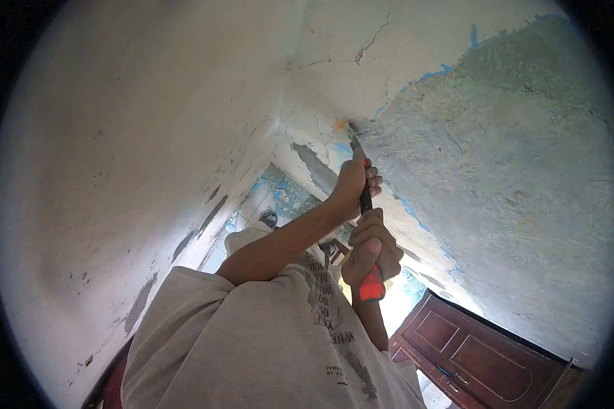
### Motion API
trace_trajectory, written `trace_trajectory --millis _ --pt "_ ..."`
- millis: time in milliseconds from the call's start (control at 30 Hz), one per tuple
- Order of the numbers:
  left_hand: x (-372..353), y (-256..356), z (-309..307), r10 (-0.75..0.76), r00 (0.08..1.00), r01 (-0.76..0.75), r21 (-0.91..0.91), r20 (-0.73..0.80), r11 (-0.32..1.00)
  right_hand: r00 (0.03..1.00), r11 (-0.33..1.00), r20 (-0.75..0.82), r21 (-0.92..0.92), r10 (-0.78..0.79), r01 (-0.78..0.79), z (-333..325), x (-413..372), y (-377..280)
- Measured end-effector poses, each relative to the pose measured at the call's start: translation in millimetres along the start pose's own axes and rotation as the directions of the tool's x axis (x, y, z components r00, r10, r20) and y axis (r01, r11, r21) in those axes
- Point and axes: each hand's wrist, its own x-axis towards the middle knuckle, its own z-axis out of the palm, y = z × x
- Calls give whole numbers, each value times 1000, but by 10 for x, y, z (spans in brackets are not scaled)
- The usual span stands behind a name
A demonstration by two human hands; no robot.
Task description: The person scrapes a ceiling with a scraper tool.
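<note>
A scraper with a red and black handle [372, 286] is in both my hands, angled up against the wall. My right hand [374, 252] is wrapped round the handle near its red end. Higher up, my left hand [353, 183] is closed round the scraper near its narrow metal blade. The blade's tip meets the wall close to the corner, beside a small orange patch [339, 125] in the paint. Right of the tip spreads a large bare grey area [491, 157], edged with blue paint flecks.
Cracked off-white wall [341, 34] continues above, and another peeling wall [116, 136] stands on the left. Tiled floor strewn with paint flakes [280, 191] lies below by my foot [269, 218]. A brown wooden door [471, 354] is at the lower right.
</note>
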Motion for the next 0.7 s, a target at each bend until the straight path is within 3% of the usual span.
trace_trajectory --millis 33,67,200,333,467,567,700 --pt "25 5 2 9 1000 -10 7 12 1000 1000 1000 -5 8 -25 25 28 39 -23" --pt "53 23 -2 27 996 -25 27 -82 999 1000 999 -18 35 -16 17 43 18 42" --pt "-40 29 31 -20 999 20 8 32 1000 999 999 -21 16 -47 47 113 43 -84" --pt "115 76 -73 30 993 -28 23 -110 999 999 1000 -41 19 -23 24 81 -44 168" --pt "22 52 -62 -31 999 29 66 33 997 997 997 2 0 -71 71 104 -72 -40" --pt "149 89 -155 16 997 -9 94 -79 996 997 997 -5 7 -73 73 101 -129 52" --pt "83 98 -133 -97 995 98 54 -26 994 998 998 -20 9 -67 67 140 -121 60"
